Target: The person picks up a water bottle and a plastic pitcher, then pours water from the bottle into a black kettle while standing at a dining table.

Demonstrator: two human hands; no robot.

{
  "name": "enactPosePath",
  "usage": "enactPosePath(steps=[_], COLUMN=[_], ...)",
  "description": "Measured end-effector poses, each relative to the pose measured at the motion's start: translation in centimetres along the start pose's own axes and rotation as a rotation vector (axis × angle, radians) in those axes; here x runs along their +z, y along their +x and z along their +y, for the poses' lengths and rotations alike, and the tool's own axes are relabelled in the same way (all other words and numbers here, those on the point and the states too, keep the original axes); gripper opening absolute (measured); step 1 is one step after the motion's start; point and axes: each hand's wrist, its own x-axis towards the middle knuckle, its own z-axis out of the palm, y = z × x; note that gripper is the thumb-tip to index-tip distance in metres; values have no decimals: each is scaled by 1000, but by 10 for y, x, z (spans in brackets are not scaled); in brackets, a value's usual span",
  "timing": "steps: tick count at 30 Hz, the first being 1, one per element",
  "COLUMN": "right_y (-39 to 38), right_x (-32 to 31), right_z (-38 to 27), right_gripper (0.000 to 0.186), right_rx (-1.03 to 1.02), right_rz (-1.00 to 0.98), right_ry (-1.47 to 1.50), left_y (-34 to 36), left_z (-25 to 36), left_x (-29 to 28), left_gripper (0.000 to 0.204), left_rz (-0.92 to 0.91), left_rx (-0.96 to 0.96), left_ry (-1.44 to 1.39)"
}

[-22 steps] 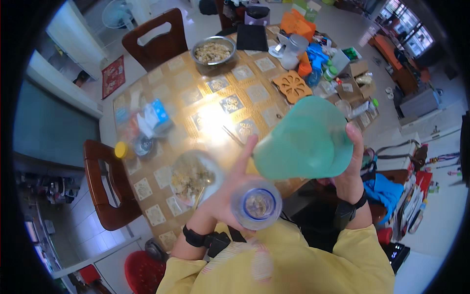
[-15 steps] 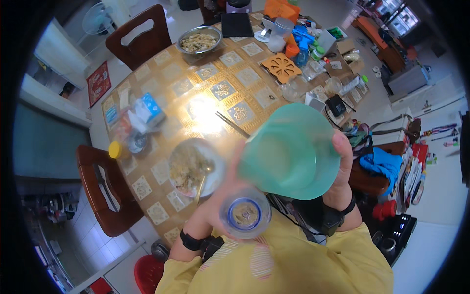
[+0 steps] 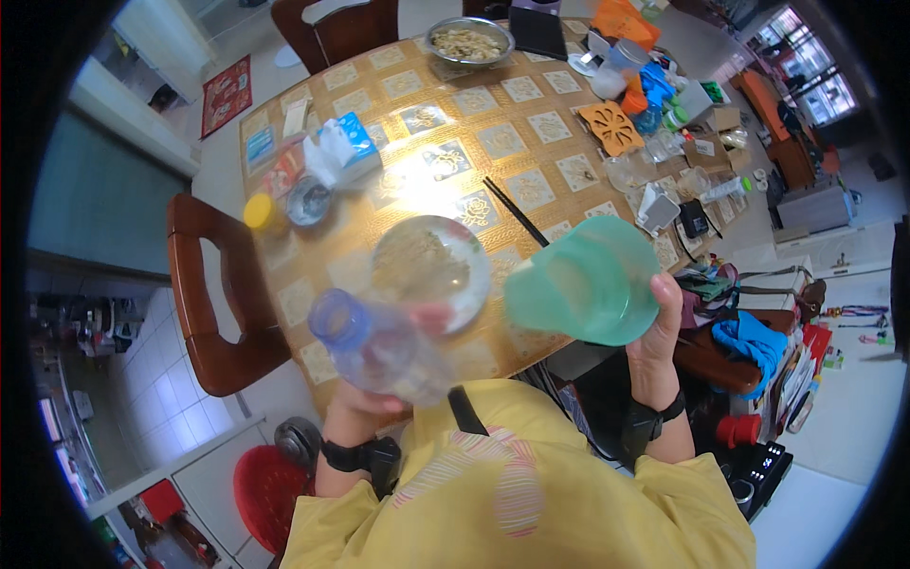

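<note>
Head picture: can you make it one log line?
left hand: holds clear blue-necked plastic bottle | right hand: holds rounded green plastic container

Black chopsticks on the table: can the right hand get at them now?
Probably not as it stands: the right hand holds the green pitcher, which sits between it and the chopsticks.

From my end, I can read no words or numbers: 1 lit display on the black appliance (image 3: 771,467), lower right, and print on the box (image 3: 706,152), upper right, are too small.
</note>
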Motion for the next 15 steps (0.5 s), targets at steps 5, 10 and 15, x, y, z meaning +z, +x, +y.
enactPosePath(steps=[5, 10, 15], right_y=[14, 27, 36], right_x=[-20, -26, -43], right_z=[46, 79, 102], right_gripper=[15, 8, 17], right_rx=[21, -10, -44], right_rz=[40, 122, 53], right_ry=[-33, -68, -142], left_y=[-39, -83, -96], left_z=[-11, -45, -79], left_x=[-35, -65, -83], left_gripper=[82, 100, 90], left_rz=[321, 497, 468], left_rx=[72, -168, -341], left_ry=[169, 235, 95])
